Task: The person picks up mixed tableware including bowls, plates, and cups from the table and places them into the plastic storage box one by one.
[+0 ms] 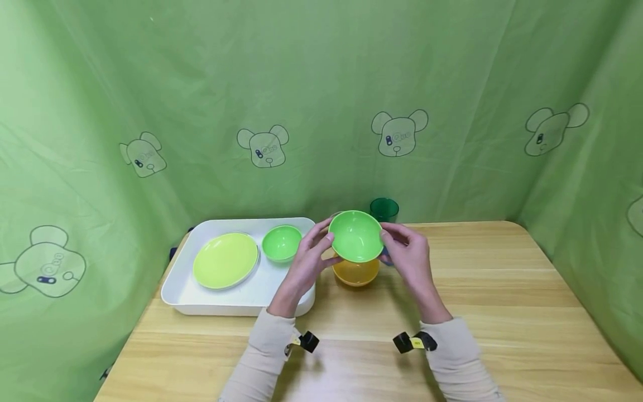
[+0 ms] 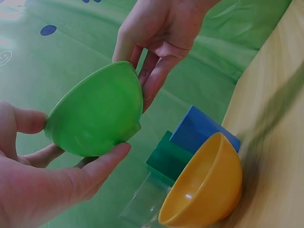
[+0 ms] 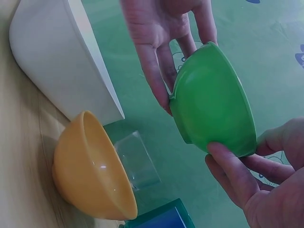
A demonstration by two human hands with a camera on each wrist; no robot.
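Observation:
A green bowl [image 1: 355, 237] is held up above the table between both hands, tilted so that its inside faces the head camera. The left hand [image 1: 310, 258] grips its left side, thumb at the rim and fingers beneath. On the opposite side the right hand [image 1: 409, 255] pinches the rim with the thumb, its fingers behind and under. Below the green bowl, an orange bowl [image 2: 209, 185] stands on the table, partly hidden in the head view.
A white tray [image 1: 221, 310] on the left holds a yellow-green plate [image 1: 226, 261] and another green bowl [image 1: 281, 244]. Behind the orange bowl stand a dark green cup [image 1: 384, 208], a blue cup [image 2: 202, 130] and a clear cup [image 3: 137, 161]. A green curtain surrounds the table.

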